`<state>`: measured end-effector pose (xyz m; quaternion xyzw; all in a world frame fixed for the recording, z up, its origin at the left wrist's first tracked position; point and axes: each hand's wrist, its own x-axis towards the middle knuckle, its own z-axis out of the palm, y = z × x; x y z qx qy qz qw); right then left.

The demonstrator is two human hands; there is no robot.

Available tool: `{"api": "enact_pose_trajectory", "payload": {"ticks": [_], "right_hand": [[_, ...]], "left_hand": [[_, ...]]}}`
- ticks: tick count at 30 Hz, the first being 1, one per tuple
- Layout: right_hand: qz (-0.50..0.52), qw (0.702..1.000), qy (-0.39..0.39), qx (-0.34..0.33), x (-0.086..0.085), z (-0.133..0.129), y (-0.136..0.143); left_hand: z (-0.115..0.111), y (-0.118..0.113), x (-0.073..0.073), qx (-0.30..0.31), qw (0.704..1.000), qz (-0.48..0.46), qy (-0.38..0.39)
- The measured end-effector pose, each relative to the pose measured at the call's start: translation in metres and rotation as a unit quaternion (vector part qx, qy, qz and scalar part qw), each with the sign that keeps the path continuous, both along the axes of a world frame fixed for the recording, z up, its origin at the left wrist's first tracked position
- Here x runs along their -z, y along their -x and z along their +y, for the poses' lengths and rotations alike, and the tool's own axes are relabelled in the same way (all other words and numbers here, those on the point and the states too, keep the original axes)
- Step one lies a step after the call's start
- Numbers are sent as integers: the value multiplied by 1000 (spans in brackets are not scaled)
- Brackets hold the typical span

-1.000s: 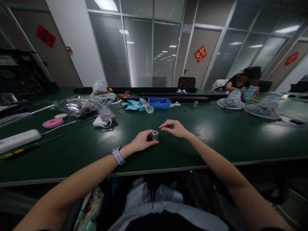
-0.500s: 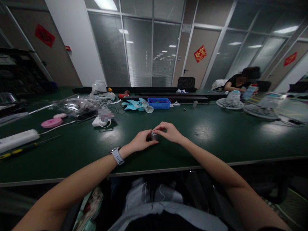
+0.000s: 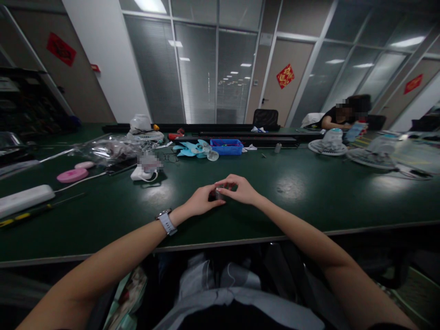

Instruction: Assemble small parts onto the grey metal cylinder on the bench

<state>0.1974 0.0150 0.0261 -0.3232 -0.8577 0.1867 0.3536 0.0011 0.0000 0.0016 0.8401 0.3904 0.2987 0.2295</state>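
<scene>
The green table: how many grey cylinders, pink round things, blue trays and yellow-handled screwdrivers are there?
Grey cylinders: 2 (near cylinder, far cylinder)
Pink round things: 2 (larger disc, smaller disc)
Blue tray: 1
Yellow-handled screwdriver: 1
Total: 6

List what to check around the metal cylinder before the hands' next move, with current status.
1. Left hand around the metal cylinder: ok, thumb and fingers curve about its side.
2. Cylinder upright: ok, its base is partly hidden by the thumb.
3. Right hand at the cylinder's top: ok, fingertips meet there.
4. Cylinder's top face in clear view: not ok, fingers largely cover it.
5. Small part between the right fingertips: cannot tell.
6. Screwdriver away from both hands: ok, it lies far left on the table.
</scene>
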Motion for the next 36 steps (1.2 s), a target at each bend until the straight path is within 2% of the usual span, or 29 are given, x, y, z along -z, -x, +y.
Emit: {"api": "enact_pose_trajectory", "payload": {"ticks": [11,16,18,21,25,30,36], "right_hand": [[21,999,-38,17,-1,1,-1],[63,998,-20,22,-4,7,-8],[41,999,8,8,-4,14,-19],[-88,992,74,-55,0,26,-38],[-190,973,94,-95,6,37,-51],[-219,967,94,-91,7,39,-49],[-163,976,115,-91,5,34,-44]], "left_hand": [[1,0,1,-2,1000,-2,4],[0,0,0,-7,1000,-5,4],[0,0,1,-1,1000,-9,6],[0,0,0,3,1000,-7,9],[0,0,-1,0,1000,-2,9],[-1,-1,-1,1,1000,0,6],[-1,-1,-2,-4,1000,-3,9]]}}
